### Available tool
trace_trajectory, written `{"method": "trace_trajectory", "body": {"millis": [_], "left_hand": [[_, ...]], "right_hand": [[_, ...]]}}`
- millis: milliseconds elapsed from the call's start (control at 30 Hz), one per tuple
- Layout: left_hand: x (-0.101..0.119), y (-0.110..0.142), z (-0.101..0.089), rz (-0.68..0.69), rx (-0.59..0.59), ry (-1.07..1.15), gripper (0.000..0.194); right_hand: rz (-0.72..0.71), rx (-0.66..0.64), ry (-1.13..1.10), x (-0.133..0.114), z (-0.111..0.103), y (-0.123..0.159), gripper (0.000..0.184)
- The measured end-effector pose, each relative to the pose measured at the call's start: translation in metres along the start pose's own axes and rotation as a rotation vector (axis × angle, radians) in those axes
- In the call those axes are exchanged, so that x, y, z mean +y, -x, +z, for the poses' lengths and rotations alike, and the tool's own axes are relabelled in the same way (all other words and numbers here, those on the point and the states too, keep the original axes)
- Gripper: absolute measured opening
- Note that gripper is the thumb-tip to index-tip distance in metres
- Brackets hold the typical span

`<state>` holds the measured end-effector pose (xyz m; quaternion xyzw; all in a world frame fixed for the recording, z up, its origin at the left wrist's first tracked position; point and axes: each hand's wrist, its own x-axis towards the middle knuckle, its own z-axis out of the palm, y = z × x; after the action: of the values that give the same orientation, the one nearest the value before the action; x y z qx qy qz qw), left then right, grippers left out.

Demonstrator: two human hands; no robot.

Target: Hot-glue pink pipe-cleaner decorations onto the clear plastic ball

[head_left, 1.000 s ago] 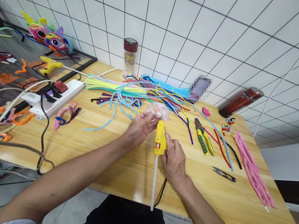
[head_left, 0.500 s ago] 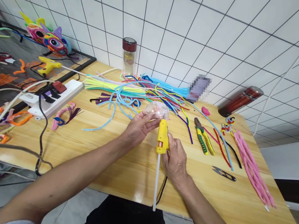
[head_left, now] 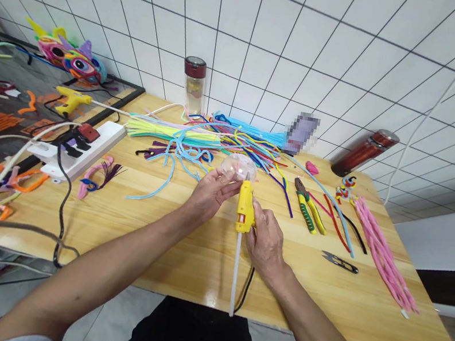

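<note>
My left hand point(head_left: 212, 191) is closed on the near edge of a clear, rounded plastic piece point(head_left: 239, 165), held up over the table. Its exact kind I cannot make out; faint pinkish patches show in it. In my right hand point(head_left: 266, 236) is a yellow hot glue gun point(head_left: 245, 205), fingers wrapped round its handle. The nozzle points away from me, at the near rim of the clear piece; whether they touch is unclear. A long white glue stick point(head_left: 235, 273) sticks out of the gun's back toward me.
Behind my hands lie bundled pipe cleaners point(head_left: 177, 133). Pliers point(head_left: 309, 206), thread snips point(head_left: 340, 263) and pink pipe cleaners point(head_left: 386, 252) lie to the right. At left are a power strip point(head_left: 103, 144), trailing cables and a second glue gun point(head_left: 71, 102). A glass bottle point(head_left: 195, 89) and red flask point(head_left: 365, 153) stand behind.
The glue gun has shifted very slightly left, and its glue stick's end has swung a little left. My left hand's hold on the clear piece looks the same.
</note>
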<state>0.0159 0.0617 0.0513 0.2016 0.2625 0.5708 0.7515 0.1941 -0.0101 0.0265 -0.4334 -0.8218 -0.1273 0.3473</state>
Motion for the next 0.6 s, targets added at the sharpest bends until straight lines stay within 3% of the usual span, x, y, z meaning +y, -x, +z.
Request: {"method": "trace_trajectory", "body": {"millis": [133,267,433,600], "left_hand": [[-0.004,-0.002,-0.005,0.011,-0.055,-0.043,0.042],[0.001,-0.003,-0.008,0.038,-0.045,-0.081,0.042],[0.005,-0.005,-0.009,0.036,-0.064,-0.118,0.039],[0.006,-0.008,-0.014,0.035,-0.048,-0.135,0.037]], "right_hand": [[0.022,-0.009,-0.004,0.003,0.001,0.001,0.069],[0.116,0.013,-0.044,0.011,0.001,0.003,0.064],[0.126,0.02,-0.121,0.014,0.002,0.006,0.061],[0.378,0.011,-0.313,0.017,0.004,0.004,0.047]]}}
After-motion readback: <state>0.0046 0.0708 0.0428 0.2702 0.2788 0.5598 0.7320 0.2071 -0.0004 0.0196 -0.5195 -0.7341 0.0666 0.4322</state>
